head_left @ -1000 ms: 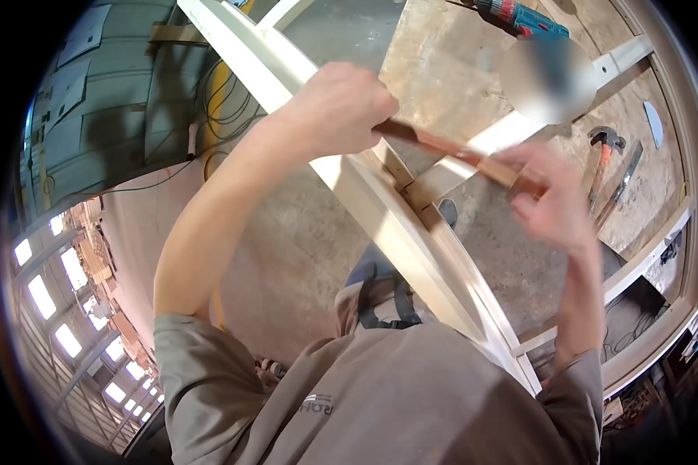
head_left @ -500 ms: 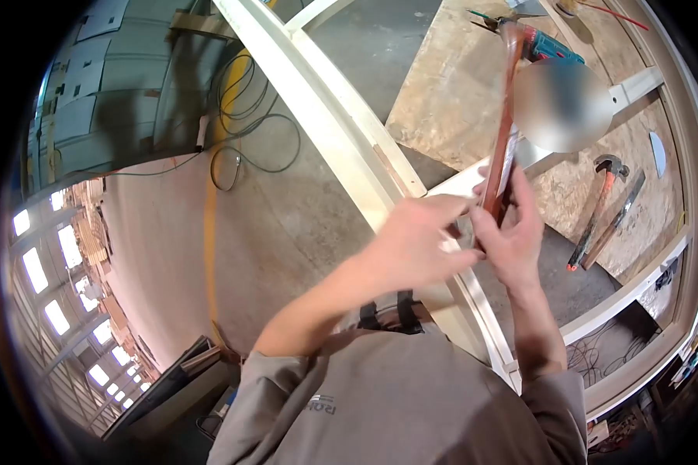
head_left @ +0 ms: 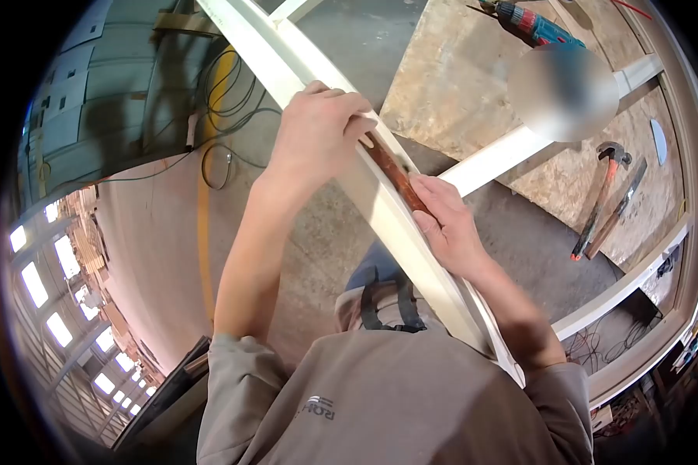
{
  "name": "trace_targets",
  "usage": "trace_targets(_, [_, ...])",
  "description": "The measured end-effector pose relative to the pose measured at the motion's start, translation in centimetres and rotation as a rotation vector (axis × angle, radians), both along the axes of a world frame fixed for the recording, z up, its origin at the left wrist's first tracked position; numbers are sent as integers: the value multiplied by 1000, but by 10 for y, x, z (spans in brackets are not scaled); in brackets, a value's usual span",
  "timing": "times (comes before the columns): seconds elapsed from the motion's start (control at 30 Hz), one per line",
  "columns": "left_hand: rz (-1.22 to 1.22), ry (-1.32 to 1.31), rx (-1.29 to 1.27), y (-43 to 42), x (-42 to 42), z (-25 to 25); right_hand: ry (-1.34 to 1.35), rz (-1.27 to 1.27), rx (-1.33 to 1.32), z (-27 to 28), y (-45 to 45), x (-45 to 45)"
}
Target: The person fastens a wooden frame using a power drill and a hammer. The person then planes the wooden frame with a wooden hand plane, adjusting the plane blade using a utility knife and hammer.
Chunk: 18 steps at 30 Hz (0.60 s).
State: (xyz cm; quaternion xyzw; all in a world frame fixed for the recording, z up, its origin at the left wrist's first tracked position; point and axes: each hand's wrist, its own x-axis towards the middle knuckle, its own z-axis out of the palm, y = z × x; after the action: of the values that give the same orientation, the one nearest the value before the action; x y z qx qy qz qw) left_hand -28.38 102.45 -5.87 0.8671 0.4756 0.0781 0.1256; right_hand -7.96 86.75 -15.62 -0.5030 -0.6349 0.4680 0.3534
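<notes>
A reddish-brown strip [head_left: 395, 175], perhaps wood, lies lengthwise along the channel of a long cream-white frame beam [head_left: 395, 232]. My left hand [head_left: 322, 128] is at its far end, fingers curled over the beam and strip. Lower down, my right hand [head_left: 451, 229] grips the near end, with the thumb on one side and the fingers on the other. The strip shows between both hands; its ends are hidden under them.
A teal and red cordless drill [head_left: 543, 29] lies on a worn plywood board [head_left: 442, 85], beyond a cross beam [head_left: 496, 159]. Right of it are a claw hammer [head_left: 601, 194] and a long flat tool [head_left: 620, 205]. Cables [head_left: 244, 116] coil on the floor at left.
The strip, held up between my hands before, is now down along the beam. My left hand has moved up and left to its far end; my right hand has moved left.
</notes>
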Motion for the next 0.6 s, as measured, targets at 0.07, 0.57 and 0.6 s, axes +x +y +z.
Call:
trace_targets(0.07, [-6, 46, -53, 0, -6, 5, 140, 8, -12, -7, -3, -1])
trace_targets(0.57, [-310, 148, -244, -45, 50, 5, 215, -77, -80, -10, -65, 32])
trace_targets(0.6, [-350, 157, -210, -41, 46, 3, 233, -98, -66, -11, -69, 32])
